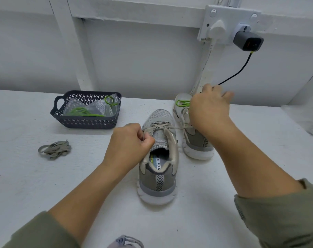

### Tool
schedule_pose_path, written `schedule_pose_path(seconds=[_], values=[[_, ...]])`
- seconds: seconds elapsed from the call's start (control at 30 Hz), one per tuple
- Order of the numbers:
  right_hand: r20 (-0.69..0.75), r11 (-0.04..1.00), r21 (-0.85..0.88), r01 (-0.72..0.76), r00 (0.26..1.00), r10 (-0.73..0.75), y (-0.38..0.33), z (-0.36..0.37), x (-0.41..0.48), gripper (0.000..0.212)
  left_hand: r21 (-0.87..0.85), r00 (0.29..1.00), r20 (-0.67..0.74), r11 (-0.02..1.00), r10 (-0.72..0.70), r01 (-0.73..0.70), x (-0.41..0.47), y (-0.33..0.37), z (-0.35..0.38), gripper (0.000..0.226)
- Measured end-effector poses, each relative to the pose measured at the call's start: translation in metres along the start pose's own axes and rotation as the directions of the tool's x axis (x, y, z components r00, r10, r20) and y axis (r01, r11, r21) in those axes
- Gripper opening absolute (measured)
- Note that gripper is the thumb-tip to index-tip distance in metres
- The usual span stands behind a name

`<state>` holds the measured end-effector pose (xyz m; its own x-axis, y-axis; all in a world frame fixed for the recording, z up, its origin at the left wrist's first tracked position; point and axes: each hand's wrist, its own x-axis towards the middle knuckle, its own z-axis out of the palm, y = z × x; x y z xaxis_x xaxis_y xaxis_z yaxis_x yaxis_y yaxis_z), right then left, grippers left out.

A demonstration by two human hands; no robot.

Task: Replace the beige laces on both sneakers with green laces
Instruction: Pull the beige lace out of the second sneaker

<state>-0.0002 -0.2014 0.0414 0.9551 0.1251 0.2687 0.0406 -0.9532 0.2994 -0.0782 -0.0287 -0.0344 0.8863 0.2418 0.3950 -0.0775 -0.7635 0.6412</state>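
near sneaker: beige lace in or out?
In. The beige lace crosses the eyelets of the near sneaker; the left hand pinches it, the right hand holds one strand out sideways.

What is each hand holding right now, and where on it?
Both hold the beige lace of the near sneaker: left hand pinches it by the top eyelets; right hand grips a loose stretch farther out.

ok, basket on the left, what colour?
The basket is dark blue-grey with a diamond lattice wall, clearest in the head view.
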Motion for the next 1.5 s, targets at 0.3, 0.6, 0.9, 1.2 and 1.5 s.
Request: schedule_pose_path(seconds=[0.3,0.6,0.9,1.2,1.5], values=[[0.022,0.953,0.116,0.282,0.958,-0.286,-0.024,0.023,0.007,0.024,-0.061,0.999,0.026,0.998,0.034,-0.032,0.016,-0.005,-0.008,0.040],[0.156,0.849,0.460,0.260,0.918,-0.365,-0.020,0.003,-0.029,0.022,0.037,0.796,0.555,0.950,0.240,-0.312,0.087,-0.010,0.009,0.014],[0.008,0.799,0.508,0.321,0.926,-0.377,-0.028,0.013,-0.038,0.019,0.047,0.937,0.340,0.993,0.085,-0.107,0.085,-0.022,0.031,0.010],[-0.012,0.803,0.550,0.230,0.963,-0.268,-0.032,0.020,-0.045,0.017,-0.027,0.810,0.512,0.948,0.287,-0.319,0.089,-0.013,0.015,0.024],[0.010,0.809,0.566,0.155,0.981,-0.195,-0.032,0.024,-0.049,0.019,0.309,0.991,-0.124,0.948,-0.042,0.079,0.086,-0.027,0.028,0.021]])
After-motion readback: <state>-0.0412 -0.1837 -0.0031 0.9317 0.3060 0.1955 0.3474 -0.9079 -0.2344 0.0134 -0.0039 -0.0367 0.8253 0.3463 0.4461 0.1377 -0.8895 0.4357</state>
